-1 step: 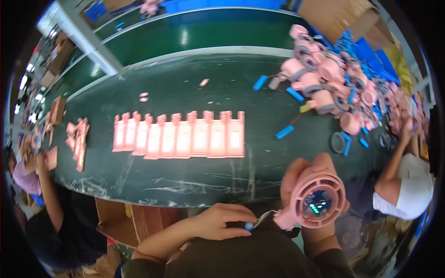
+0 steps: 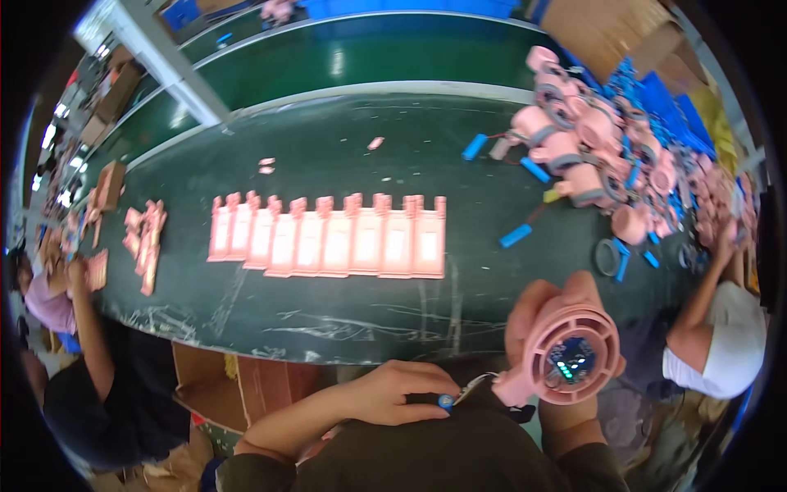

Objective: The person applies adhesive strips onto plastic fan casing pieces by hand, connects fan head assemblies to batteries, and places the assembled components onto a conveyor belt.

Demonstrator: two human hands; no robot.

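Note:
My right hand grips a pink round housing, which looks like the body of a handheld fan. Its open, spoked ring faces up, and a dark circuit board inside shows lit green and white lights. Closed around a blue cylindrical battery, my left hand rests near my body, with only the battery's end showing. Thin wires run from the battery to the housing's short stem. Both hands are at the near side of the green table.
Flat pink panels lie in a row mid-table, with narrow pink pieces to their left. A heap of pink housings with blue batteries fills the far right. Co-workers sit left and right. An open cardboard box stands below the near edge.
The table and its contents sit slightly further right in the picture. Both hands keep the same hold.

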